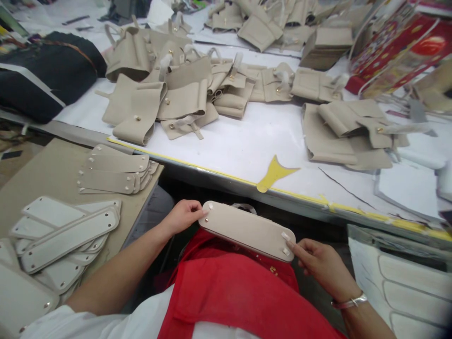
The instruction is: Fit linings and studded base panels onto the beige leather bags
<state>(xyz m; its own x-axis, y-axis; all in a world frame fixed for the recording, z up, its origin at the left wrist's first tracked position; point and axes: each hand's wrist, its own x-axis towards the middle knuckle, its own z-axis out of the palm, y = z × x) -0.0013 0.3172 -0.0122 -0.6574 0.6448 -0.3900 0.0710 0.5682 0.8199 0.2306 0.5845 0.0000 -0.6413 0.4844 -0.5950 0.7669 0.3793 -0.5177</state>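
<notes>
A long beige panel (247,230) with rounded ends is held above my lap, over a red apron. My left hand (184,215) pinches its left end, beside a white tab and a metal stud. At the right end, my right hand (314,259) grips the edge near two white tabs. To the left, a stack of similar beige panels with white tabs (111,169) lies on a board. Nearer to me is a loose pile of paler panels with metal studs (70,235).
A white-topped table (247,141) with a yellow-taped edge stands in front. Folded beige leather pieces (183,101) spread across it. A yellow cutout (277,172) lies at the edge, a black bag (52,70) at left, a red patterned bag (406,52) at right.
</notes>
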